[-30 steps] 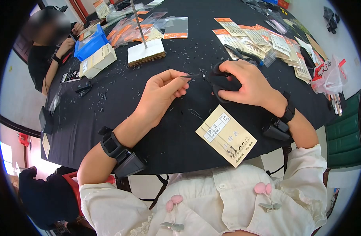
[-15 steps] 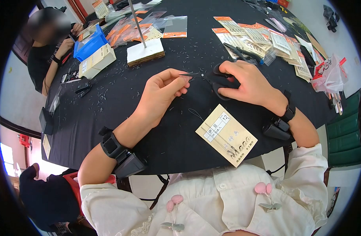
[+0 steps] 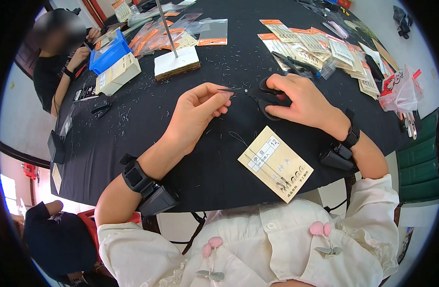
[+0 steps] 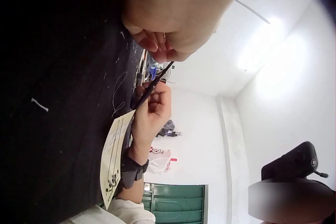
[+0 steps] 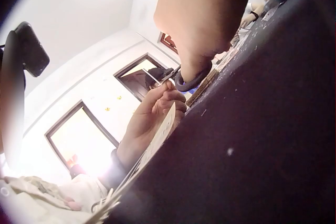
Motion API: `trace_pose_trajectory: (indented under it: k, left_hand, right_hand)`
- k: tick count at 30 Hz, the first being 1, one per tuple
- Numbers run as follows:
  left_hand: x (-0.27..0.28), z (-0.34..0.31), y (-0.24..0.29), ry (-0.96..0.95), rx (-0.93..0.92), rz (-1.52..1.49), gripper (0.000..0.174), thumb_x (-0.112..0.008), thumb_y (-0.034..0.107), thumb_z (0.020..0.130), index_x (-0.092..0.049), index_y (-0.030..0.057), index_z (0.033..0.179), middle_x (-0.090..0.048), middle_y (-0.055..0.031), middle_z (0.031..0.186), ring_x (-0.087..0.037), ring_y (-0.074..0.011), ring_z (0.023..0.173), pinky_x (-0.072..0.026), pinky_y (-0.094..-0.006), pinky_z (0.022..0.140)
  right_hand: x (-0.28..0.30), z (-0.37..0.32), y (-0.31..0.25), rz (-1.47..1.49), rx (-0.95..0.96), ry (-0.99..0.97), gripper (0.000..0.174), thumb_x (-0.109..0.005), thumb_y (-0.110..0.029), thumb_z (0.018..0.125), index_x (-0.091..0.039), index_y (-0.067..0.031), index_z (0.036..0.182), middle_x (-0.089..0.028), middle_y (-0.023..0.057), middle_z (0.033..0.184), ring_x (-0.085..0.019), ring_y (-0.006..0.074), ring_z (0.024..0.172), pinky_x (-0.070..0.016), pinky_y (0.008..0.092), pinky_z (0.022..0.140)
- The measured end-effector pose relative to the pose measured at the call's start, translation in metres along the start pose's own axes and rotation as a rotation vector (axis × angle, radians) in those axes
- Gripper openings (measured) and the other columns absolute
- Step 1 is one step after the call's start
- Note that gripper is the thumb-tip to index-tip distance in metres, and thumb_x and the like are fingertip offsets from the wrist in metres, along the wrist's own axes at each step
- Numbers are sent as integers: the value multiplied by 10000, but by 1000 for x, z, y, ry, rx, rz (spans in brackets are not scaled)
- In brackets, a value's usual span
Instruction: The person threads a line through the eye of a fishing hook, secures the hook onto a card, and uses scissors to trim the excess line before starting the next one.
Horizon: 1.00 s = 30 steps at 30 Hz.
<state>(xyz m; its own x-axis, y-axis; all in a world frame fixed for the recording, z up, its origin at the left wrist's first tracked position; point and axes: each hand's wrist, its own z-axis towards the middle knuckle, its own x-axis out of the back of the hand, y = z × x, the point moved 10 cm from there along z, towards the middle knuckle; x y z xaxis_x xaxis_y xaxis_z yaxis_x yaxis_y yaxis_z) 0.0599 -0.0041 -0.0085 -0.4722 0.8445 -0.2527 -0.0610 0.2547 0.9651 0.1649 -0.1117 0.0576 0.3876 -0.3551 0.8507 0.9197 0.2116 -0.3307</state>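
My right hand (image 3: 301, 101) grips black-handled scissors (image 3: 260, 98), thumb and fingers in the spread loops. Their blades point left and reach the fingertips of my left hand (image 3: 200, 107), whose thumb and forefinger pinch together at the blade tips. What those fingertips pinch is too small to tell. The left wrist view shows the dark scissors (image 4: 149, 87) slanting between the two hands. Below them a cream card of fishing hooks (image 3: 276, 165) lies tilted at the table's near edge, with a thin loop of line (image 3: 237, 138) beyond its upper left corner.
Ahead stands a white-topped block (image 3: 177, 63) with a metal rod. More hook cards (image 3: 315, 45) and a pair of pliers (image 3: 296, 64) lie behind my right hand. At left are a blue tray (image 3: 109, 52) and a card stack (image 3: 119, 75); line snippets dot the black cloth.
Both hands and the scissors stay almost in place, with only a slight shift of the right hand. At the lower left, a seated person has moved an arm.
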Motion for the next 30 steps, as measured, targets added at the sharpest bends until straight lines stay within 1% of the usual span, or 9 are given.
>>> trace_pose_trajectory:
  k: [14,21,26,30]
  left_hand:
    - [-1,-1,1,-3,-4,15,116,-595,112,911,-610,25,986,-590,-14,891,-541,-58,810,-450,-188,743]
    - [-2,-1,1,-1,-4,11,108,-588,109,915,-610,26,980,-585,-13,883,-533,-56,799,-446,-189,738]
    - [0,-1,0,4,0,13,107,-584,108,917,-609,24,978,-580,-9,875,-531,-57,798,-444,-189,739]
    - [0,0,0,1,-7,8,105,-591,107,912,-608,25,975,-602,-29,928,-538,-61,810,-449,-195,737]
  right_hand:
    - [-3,0,2,-5,-23,-38,310,-691,-249,770,-508,-40,908,-598,129,746,-607,300,713,-446,382,638]
    - [-2,0,1,-3,-10,-26,306,-685,-249,778,-510,-37,913,-593,135,744,-604,301,715,-445,381,635]
    - [-3,0,1,24,-21,-40,297,-681,-237,782,-504,-33,905,-584,139,725,-594,312,691,-436,385,617]
    - [-3,0,1,16,-37,-72,281,-680,-211,783,-494,-30,891,-575,144,709,-585,322,672,-428,385,598]
